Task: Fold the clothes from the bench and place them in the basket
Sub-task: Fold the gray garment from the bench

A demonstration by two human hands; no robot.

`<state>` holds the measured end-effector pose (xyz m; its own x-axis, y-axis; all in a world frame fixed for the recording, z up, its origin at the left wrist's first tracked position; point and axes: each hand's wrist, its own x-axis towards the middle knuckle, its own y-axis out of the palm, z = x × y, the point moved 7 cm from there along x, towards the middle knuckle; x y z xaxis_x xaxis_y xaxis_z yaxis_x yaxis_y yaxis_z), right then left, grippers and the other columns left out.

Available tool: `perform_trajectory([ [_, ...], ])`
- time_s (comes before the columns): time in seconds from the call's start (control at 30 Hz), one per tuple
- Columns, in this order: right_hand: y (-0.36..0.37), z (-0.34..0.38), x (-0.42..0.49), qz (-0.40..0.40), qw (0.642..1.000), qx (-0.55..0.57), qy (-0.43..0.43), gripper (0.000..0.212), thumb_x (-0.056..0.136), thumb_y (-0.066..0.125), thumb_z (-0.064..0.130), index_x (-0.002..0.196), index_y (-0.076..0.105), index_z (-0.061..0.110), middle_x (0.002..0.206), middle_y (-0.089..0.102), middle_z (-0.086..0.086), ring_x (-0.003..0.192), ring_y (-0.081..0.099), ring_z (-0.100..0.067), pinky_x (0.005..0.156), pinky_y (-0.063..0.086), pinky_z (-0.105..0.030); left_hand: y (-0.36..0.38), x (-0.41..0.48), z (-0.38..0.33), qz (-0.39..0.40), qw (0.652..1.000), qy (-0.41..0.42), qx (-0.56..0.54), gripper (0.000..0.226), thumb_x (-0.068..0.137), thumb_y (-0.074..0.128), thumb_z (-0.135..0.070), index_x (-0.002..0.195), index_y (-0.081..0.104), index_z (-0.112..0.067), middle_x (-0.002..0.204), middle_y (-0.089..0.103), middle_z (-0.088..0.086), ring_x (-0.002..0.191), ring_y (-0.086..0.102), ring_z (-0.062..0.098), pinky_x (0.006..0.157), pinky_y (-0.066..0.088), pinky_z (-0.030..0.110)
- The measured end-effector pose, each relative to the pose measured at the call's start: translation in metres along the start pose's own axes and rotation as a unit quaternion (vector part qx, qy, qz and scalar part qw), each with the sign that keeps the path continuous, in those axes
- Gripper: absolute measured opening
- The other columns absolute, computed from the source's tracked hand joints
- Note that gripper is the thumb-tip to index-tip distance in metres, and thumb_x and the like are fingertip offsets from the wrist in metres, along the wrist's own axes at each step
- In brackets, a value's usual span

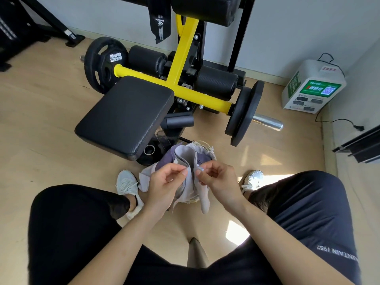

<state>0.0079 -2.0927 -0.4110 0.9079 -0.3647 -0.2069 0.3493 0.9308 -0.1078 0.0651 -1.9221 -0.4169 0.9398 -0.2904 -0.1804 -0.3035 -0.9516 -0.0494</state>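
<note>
A pale grey-lilac garment (186, 159) hangs between both my hands, low in the middle of the head view. My left hand (164, 183) pinches its edge between thumb and forefinger. My right hand (218, 179) pinches the facing edge a few centimetres away. Under the garment sits the basket (202, 144), of which only a woven rim shows, with purple cloth (164, 159) inside it. The black padded bench seat (125, 116) lies beyond, upper left of my hands, with nothing on it.
The yellow-framed weight machine (181, 58) with black plates (102, 64) stands behind the bench. A chrome bar end (267, 122) juts right. A white box (312, 87) with a cable sits by the wall. My knees and white shoes (126, 183) flank the basket on the wooden floor.
</note>
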Motion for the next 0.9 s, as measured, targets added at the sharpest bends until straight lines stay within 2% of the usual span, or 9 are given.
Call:
perform_trajectory([
  [0.07, 0.005, 0.000, -0.002, 0.012, 1.000, -0.003, 0.000, 0.006, 0.087, 0.074, 0.009, 0.086, 0.071, 0.003, 0.072, 0.068, -0.006, 0.066, 0.061, -0.014, 0.069, 0.052, -0.030, 0.000, 0.000, 0.000, 0.000, 1.000, 0.009, 0.007, 0.007, 0.092, 0.071, -0.005, 0.092, 0.073, -0.011, 0.089, 0.076, 0.001, 0.079, 0.068, 0.007, 0.076, 0.054, 0.026],
  [0.2, 0.012, 0.000, -0.006, 0.039, 0.999, 0.019, 0.003, 0.004, 0.086, 0.074, 0.004, 0.089, 0.074, 0.007, 0.077, 0.071, -0.007, 0.072, 0.063, -0.015, 0.076, 0.054, -0.033, 0.001, 0.001, -0.001, 0.000, 0.999, 0.031, 0.020, 0.005, 0.088, 0.076, -0.007, 0.092, 0.074, -0.010, 0.089, 0.077, -0.004, 0.083, 0.071, 0.007, 0.077, 0.055, 0.021],
  [0.37, 0.018, 0.005, -0.010, 0.070, 0.997, 0.015, -0.009, 0.033, 0.084, 0.060, -0.013, 0.103, 0.076, 0.008, 0.086, 0.076, 0.002, 0.079, 0.068, -0.010, 0.082, 0.055, -0.028, 0.002, -0.001, -0.002, 0.007, 1.000, -0.010, -0.013, 0.030, 0.076, 0.084, 0.005, 0.099, 0.069, -0.007, 0.096, 0.077, 0.012, 0.087, 0.074, 0.017, 0.078, 0.059, 0.025],
  [0.47, 0.019, 0.012, -0.011, 0.088, 0.995, -0.008, -0.048, 0.047, 0.083, 0.059, -0.011, 0.098, 0.077, 0.030, 0.083, 0.072, 0.012, 0.079, 0.066, -0.009, 0.078, 0.054, -0.028, -0.004, 0.002, -0.003, -0.010, 1.000, 0.020, 0.009, 0.024, 0.080, 0.081, 0.003, 0.094, 0.070, -0.014, 0.090, 0.078, 0.003, 0.086, 0.074, 0.014, 0.077, 0.058, 0.027],
  [0.57, 0.010, 0.015, -0.005, 0.050, 0.994, -0.062, -0.071, 0.040, 0.083, 0.063, -0.006, 0.089, 0.075, 0.032, 0.081, 0.068, 0.010, 0.072, 0.059, -0.005, 0.069, 0.049, -0.026, -0.008, 0.004, -0.004, -0.003, 0.999, 0.038, 0.025, 0.021, 0.088, 0.075, 0.000, 0.091, 0.070, -0.020, 0.088, 0.077, -0.008, 0.083, 0.071, 0.004, 0.076, 0.054, 0.019],
  [0.67, -0.010, 0.016, 0.009, -0.017, 0.989, -0.122, -0.076, 0.037, 0.075, 0.073, -0.001, 0.096, 0.066, 0.029, 0.098, 0.063, 0.006, 0.080, 0.058, -0.002, 0.074, 0.046, -0.021, -0.009, 0.003, -0.006, 0.038, 0.996, 0.063, 0.053, 0.011, 0.087, 0.078, -0.021, 0.095, 0.071, -0.021, 0.098, 0.076, -0.006, 0.094, 0.070, 0.009, 0.083, 0.056, 0.027],
  [0.77, -0.013, 0.017, 0.021, 0.038, 0.960, -0.241, -0.139, 0.048, 0.070, 0.077, 0.009, 0.111, 0.065, 0.031, 0.120, 0.050, 0.003, 0.110, 0.048, -0.018, 0.094, 0.042, -0.023, -0.012, 0.003, -0.010, 0.082, 0.991, 0.081, 0.064, 0.022, 0.084, 0.072, -0.036, 0.100, 0.070, -0.021, 0.112, 0.074, -0.002, 0.110, 0.069, 0.019, 0.092, 0.056, 0.031],
  [0.83, -0.013, 0.014, 0.023, 0.064, 0.921, -0.348, -0.165, 0.037, 0.072, 0.080, 0.018, 0.104, 0.069, 0.032, 0.130, 0.047, 0.003, 0.114, 0.040, -0.024, 0.099, 0.039, -0.031, -0.015, 0.003, -0.013, 0.096, 0.990, 0.083, 0.055, 0.024, 0.086, 0.070, -0.036, 0.102, 0.068, -0.018, 0.114, 0.074, 0.001, 0.111, 0.069, 0.021, 0.092, 0.056, 0.031],
  [0.9, -0.018, 0.012, 0.025, 0.070, 0.898, -0.402, -0.166, 0.026, 0.074, 0.082, 0.026, 0.098, 0.072, 0.028, 0.132, 0.051, 0.004, 0.114, 0.041, -0.027, 0.099, 0.041, -0.036, -0.020, 0.005, -0.014, 0.090, 0.992, 0.079, 0.049, 0.023, 0.088, 0.070, -0.033, 0.102, 0.067, -0.015, 0.111, 0.074, 0.002, 0.106, 0.070, 0.017, 0.089, 0.055, 0.026],
])
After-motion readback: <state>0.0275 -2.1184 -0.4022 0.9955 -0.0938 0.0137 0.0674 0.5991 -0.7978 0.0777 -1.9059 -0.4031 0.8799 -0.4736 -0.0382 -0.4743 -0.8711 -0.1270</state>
